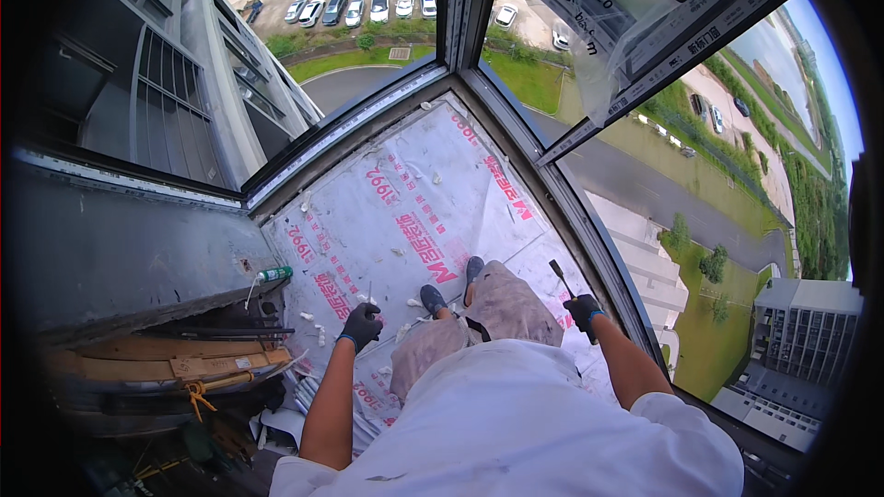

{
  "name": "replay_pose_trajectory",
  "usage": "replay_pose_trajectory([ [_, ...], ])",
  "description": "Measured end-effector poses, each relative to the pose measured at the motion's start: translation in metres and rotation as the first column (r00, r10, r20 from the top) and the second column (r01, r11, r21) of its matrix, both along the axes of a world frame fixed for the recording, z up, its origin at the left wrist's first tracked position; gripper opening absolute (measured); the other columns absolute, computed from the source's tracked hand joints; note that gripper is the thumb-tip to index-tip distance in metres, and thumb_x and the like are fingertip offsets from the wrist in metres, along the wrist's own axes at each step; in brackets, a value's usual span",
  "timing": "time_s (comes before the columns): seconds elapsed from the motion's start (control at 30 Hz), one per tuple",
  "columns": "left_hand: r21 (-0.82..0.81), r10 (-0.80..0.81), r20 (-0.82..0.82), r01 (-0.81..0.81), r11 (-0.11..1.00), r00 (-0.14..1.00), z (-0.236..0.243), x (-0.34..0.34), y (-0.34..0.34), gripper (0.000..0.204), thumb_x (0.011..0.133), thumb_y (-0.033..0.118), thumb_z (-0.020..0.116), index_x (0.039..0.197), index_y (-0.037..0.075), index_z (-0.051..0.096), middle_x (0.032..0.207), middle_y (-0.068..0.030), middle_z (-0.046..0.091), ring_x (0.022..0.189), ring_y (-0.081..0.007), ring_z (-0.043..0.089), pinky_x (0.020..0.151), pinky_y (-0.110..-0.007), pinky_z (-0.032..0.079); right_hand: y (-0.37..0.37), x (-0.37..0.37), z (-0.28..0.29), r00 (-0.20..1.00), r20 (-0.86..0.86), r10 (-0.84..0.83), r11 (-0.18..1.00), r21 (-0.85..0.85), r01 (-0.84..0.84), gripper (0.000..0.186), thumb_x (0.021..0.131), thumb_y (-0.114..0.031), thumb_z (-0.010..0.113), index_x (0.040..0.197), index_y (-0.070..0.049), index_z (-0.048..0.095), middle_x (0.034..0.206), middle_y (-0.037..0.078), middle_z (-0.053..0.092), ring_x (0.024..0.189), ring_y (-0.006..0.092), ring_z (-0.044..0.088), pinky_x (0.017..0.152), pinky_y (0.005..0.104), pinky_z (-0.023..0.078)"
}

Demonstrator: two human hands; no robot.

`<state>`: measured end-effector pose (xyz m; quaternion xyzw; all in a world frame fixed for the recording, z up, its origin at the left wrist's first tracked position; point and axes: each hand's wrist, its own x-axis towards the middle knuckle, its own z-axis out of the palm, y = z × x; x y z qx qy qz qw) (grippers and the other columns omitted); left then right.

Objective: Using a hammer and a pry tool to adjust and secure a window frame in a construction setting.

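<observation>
The person stands on a sill covered with silvery protective film printed in red, inside a glazed corner high above a car park and lawns.

The right hand, in a dark glove with a blue cuff, is closed in a fist around the handle of a slim dark tool. The tool's blade points up and away from the wrist, close to the dark window frame along the right edge of the sill.

The left hand, gloved the same way, hangs over the left part of the sill with its fingers curled inward. Whether it grips anything small cannot be told; it looks to hold nothing.

Between the two hands are the person's pale, stained trousers and dark shoes, planted near the middle of the sill.

At the sill's left edge lies a sealant tube with a green end and a thin white nozzle, well apart from the left hand. Small white scraps are scattered on the film near that hand. Below the left edge, timber boards and dark rods lie stacked in a gap.
</observation>
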<state>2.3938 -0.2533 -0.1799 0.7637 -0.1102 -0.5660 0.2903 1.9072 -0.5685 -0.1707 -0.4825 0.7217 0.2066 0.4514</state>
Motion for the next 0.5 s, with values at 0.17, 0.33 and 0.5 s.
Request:
replay_pose_trajectory([
  [0.17,-0.219,-0.187,-0.251,0.132,0.967,0.95,0.032,0.056,-0.126,0.052,0.08,-0.001,0.07,0.128,0.003,0.052,0.102,-0.0075,0.054,0.079,-0.0168,0.061,0.063,-0.032,0.056,-0.019,0.053,-0.008,0.95,0.14,-0.281,0.959,0.077,0.272,0.027,0.086,-0.028,0.074,0.073,-0.008,0.063,0.055,0.003,0.053,0.042,0.0175,0.049,0.039,0.037,0.039],
  [0.33,-0.257,-0.092,-0.508,-0.049,0.965,0.857,0.069,0.063,-0.224,0.05,0.087,-0.001,0.063,0.134,0.004,0.047,0.101,-0.0087,0.054,0.074,-0.0171,0.06,0.063,-0.033,0.054,-0.075,0.152,-0.011,0.9,0.198,-0.388,0.916,0.195,0.352,0.032,0.087,-0.03,0.075,0.071,-0.016,0.052,0.05,-0.003,0.042,0.035,0.0128,0.036,0.034,0.0328,0.028],
  [0.5,-0.304,-0.206,-0.459,0.065,0.951,0.864,0.105,0.065,-0.313,0.037,0.097,0.006,0.058,0.132,0.006,0.05,0.079,-0.0006,0.053,0.057,-0.01,0.053,0.052,-0.027,0.046,-0.149,0.29,0.013,0.792,0.304,-0.53,0.817,0.433,0.38,0.041,0.084,-0.047,0.079,0.087,-0.009,0.065,0.054,-0.005,0.039,0.04,0.0092,0.035,0.038,0.0286,0.029],
])
